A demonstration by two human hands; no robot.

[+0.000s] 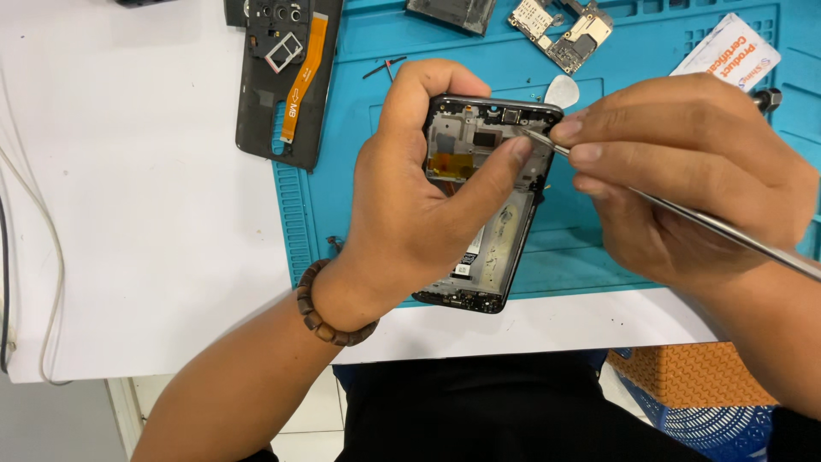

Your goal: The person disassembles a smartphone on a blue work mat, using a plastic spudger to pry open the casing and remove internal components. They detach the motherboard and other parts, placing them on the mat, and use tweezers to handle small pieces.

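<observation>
Black and stiff, the stripped phone frame sits gripped by its edges in the left hand over the blue mat; right hand pinches thin tweezers at its far, likely fragile corner.

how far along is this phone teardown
Done: the back cover with its orange flex and a circuit board lie off on the blue mat. In hand: left hand grips the phone frame; right hand works metal tweezers at its top edge. Left: small parts remain inside.
</observation>
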